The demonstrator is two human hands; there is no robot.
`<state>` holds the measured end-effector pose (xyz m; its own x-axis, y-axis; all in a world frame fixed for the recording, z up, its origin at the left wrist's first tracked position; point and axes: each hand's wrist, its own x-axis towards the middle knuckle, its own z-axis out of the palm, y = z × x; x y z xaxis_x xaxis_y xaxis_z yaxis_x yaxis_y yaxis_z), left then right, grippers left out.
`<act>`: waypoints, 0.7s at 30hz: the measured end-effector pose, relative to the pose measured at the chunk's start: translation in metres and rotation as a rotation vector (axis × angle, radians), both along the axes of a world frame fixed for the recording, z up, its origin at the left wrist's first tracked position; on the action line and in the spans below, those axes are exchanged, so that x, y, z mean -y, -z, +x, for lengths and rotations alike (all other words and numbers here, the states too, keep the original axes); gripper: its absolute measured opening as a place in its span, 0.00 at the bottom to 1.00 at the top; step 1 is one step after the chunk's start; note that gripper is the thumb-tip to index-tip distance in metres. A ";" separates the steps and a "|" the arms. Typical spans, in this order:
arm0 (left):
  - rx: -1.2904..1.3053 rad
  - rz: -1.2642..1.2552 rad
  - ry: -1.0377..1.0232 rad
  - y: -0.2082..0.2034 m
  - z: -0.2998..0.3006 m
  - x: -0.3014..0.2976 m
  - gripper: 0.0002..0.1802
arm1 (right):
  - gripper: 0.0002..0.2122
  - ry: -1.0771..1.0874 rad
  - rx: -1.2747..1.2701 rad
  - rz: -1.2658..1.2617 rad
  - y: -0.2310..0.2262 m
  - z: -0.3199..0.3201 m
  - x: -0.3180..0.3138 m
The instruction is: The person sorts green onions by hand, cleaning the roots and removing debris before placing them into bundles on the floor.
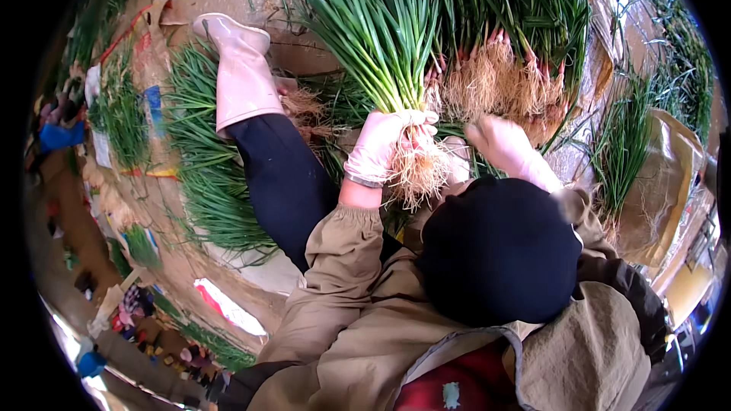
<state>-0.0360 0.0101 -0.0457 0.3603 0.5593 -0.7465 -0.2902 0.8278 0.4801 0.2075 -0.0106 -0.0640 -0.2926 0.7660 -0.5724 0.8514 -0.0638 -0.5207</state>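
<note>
My left hand (378, 143), in a pale pink glove, is closed round the lower stems of a bunch of green garlic (392, 68). The long leaves point away from me, and the tangled pale roots (417, 171) hang below the fist toward me. Just to the right, my gloved right hand (504, 146) is apart from the bunch with its fingers curled in; whatever they may hold is hidden. Beyond it lies a large heap of green garlic (518, 0), its pinkish stem ends and root mass (491, 80) turned my way.
On the left, my leg in a pink boot (245, 80) stretches across more green garlic (217, 160). A smaller pile (626, 144) lies at right beside brown sheeting (659, 190). A dark cap (499, 251) blocks the lower middle. Other people are small at far left.
</note>
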 end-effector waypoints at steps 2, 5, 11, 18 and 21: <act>0.020 0.007 0.047 -0.002 0.007 -0.012 0.12 | 0.21 0.406 -0.461 -0.025 -0.008 -0.025 -0.037; 0.002 -0.022 0.071 -0.001 0.002 -0.014 0.13 | 0.27 0.156 -0.431 -0.230 -0.005 -0.062 -0.071; 0.203 -0.213 -0.052 0.022 -0.005 -0.008 0.12 | 0.16 0.455 -0.876 -0.374 0.027 -0.082 -0.064; 0.569 0.091 -0.405 -0.014 -0.002 -0.024 0.09 | 0.17 0.315 0.025 0.161 0.039 -0.058 -0.114; 0.478 0.158 -0.472 -0.019 0.006 -0.037 0.12 | 0.20 0.166 0.201 0.014 0.063 -0.082 -0.132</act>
<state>-0.0297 0.0475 -0.0271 0.3208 0.8264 -0.4627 -0.8124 0.4912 0.3141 0.1254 0.1211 -0.1273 -0.0437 0.8025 -0.5950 0.9165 -0.2048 -0.3435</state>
